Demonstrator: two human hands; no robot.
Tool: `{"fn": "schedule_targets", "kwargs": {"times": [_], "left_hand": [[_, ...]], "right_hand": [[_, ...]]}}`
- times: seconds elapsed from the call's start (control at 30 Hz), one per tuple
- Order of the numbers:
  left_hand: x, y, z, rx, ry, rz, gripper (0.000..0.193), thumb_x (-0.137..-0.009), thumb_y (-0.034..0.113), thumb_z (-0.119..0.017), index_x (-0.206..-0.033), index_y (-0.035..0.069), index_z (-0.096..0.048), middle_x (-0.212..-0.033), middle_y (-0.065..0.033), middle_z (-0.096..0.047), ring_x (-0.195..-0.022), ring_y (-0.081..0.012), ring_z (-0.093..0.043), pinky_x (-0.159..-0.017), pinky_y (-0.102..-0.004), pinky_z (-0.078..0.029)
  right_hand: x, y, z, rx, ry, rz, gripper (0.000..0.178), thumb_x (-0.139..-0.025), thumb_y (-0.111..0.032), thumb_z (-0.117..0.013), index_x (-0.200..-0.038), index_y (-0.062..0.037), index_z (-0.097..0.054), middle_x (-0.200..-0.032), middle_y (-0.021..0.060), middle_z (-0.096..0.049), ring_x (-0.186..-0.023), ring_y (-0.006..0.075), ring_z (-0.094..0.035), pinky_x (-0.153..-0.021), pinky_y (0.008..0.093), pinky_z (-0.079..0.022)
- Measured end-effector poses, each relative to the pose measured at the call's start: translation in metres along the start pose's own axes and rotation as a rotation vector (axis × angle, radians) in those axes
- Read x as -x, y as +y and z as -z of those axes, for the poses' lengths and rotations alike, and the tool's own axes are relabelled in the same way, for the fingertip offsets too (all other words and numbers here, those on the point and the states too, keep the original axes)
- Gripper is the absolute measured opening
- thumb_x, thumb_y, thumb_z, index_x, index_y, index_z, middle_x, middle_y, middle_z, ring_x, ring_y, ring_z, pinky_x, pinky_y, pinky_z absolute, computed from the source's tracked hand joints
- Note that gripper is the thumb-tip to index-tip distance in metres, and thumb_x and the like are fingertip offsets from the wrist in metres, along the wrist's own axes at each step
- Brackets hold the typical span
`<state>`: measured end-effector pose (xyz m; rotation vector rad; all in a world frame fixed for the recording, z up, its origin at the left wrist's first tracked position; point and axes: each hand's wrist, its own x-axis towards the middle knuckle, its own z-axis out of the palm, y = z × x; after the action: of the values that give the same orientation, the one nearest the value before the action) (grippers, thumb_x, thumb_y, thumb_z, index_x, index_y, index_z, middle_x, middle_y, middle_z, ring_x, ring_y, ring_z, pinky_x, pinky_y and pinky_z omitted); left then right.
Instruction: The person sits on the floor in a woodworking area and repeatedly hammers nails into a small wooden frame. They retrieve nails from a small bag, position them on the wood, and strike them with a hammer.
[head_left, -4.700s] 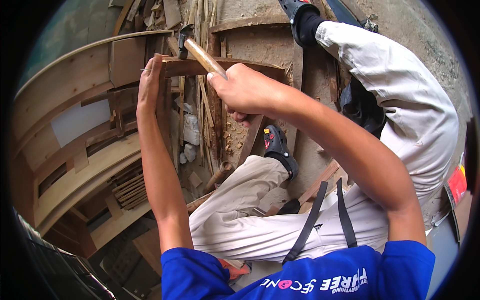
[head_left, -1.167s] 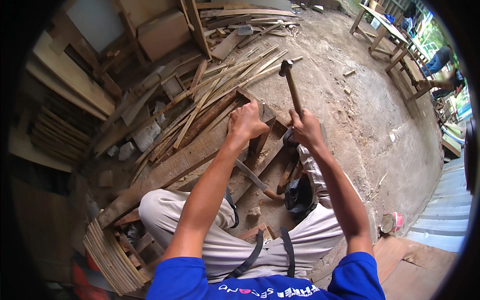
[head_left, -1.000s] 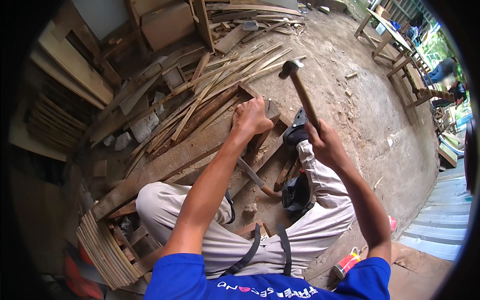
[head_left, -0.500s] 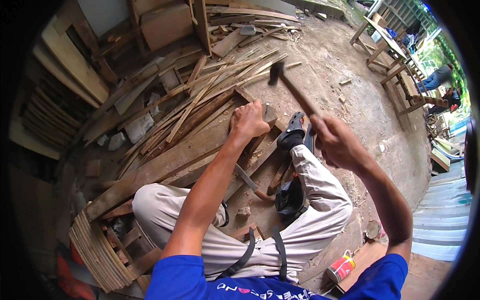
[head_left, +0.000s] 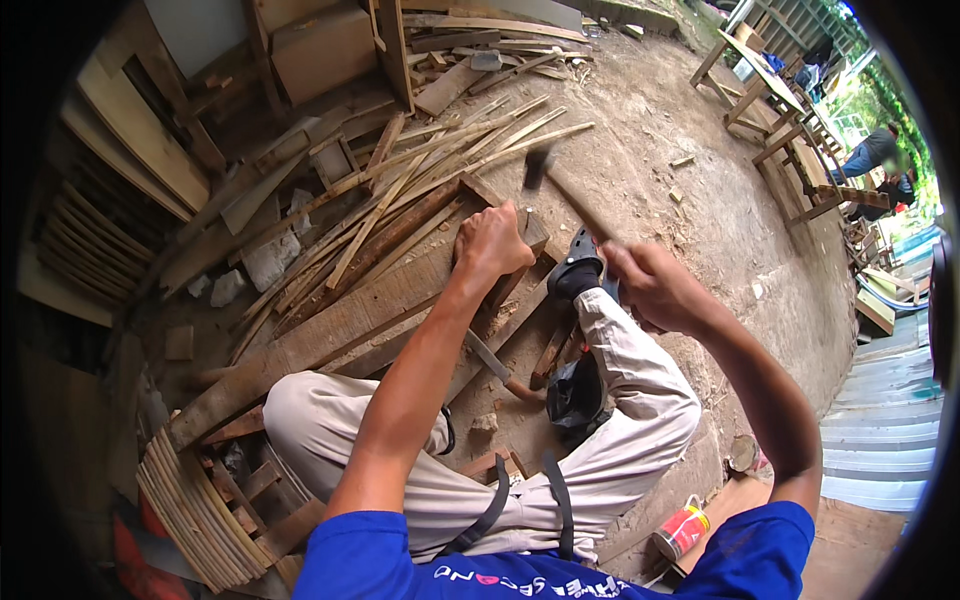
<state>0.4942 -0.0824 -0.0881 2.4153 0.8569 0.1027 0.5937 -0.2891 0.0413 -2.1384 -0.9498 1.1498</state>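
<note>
My right hand (head_left: pixel 660 285) is closed round the wooden handle of a hammer (head_left: pixel 583 203), raised to the right of the beam's far end. The dark hammer head is slightly blurred and points away from me. My left hand (head_left: pixel 493 243) is closed over the far end of a thick wooden beam (head_left: pixel 330 310), its fingers curled on the beam's far edge. Whether anything small is in those fingers is hidden. The beam slants from near left up to this hand, across a frame of rough timber. Below it, between my legs, lies a handsaw (head_left: pixel 490 355) with a brown handle.
Long thin wooden strips (head_left: pixel 430 180) lie beyond the beam. Bent slats (head_left: pixel 195 510) stand near left. A black bag (head_left: pixel 577 395) sits by my right leg, a red and yellow can (head_left: pixel 682 530) near right. Wooden tables (head_left: pixel 765 70) and people (head_left: pixel 870 155) are far right.
The hammer has dropped slightly and swung a little left, toward the beam's end. My left hand stays on the beam. The whole view has shifted slightly.
</note>
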Motion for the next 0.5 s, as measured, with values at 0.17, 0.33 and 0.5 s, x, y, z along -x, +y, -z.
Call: {"fn": "schedule_targets", "kwargs": {"times": [0.17, 0.33, 0.5], "left_hand": [[0.001, 0.001, -0.001, -0.014, 0.003, 0.025, 0.07, -0.057, 0.032, -0.093, -0.109, -0.002, -0.062, -0.103, -0.0258, -0.072, -0.103, -0.0407, -0.069, -0.092, -0.047, -0.054], [0.0, 0.002, 0.0, -0.058, 0.009, -0.012, 0.072, -0.056, 0.034, -0.095, -0.11, -0.001, -0.062, -0.103, -0.0252, -0.072, -0.103, -0.0403, -0.069, -0.091, -0.046, -0.055], [0.0, 0.005, 0.004, -0.014, -0.02, 0.057, 0.073, -0.056, 0.035, -0.095, -0.111, 0.0, -0.061, -0.104, -0.0243, -0.072, -0.104, -0.04, -0.069, -0.091, -0.046, -0.055]], "right_hand": [[0.002, -0.025, -0.01, -0.175, 0.292, 0.138, 0.042, -0.108, -0.042, -0.043, -0.088, -0.0061, -0.05, -0.061, -0.0042, -0.042, -0.043, 0.0062, -0.04, -0.036, 0.0257, -0.031], [0.007, -0.031, -0.009, 0.382, 0.01, -0.233, 0.047, -0.109, -0.038, -0.04, -0.096, 0.0014, -0.061, -0.065, 0.0078, -0.056, -0.06, 0.0208, -0.059, -0.06, 0.0401, -0.05], [0.007, -0.015, -0.005, 0.155, 0.282, 0.161, 0.05, -0.109, -0.041, -0.041, -0.092, 0.0001, -0.063, -0.065, 0.0096, -0.058, -0.057, 0.021, -0.058, -0.057, 0.0408, -0.049]]}}
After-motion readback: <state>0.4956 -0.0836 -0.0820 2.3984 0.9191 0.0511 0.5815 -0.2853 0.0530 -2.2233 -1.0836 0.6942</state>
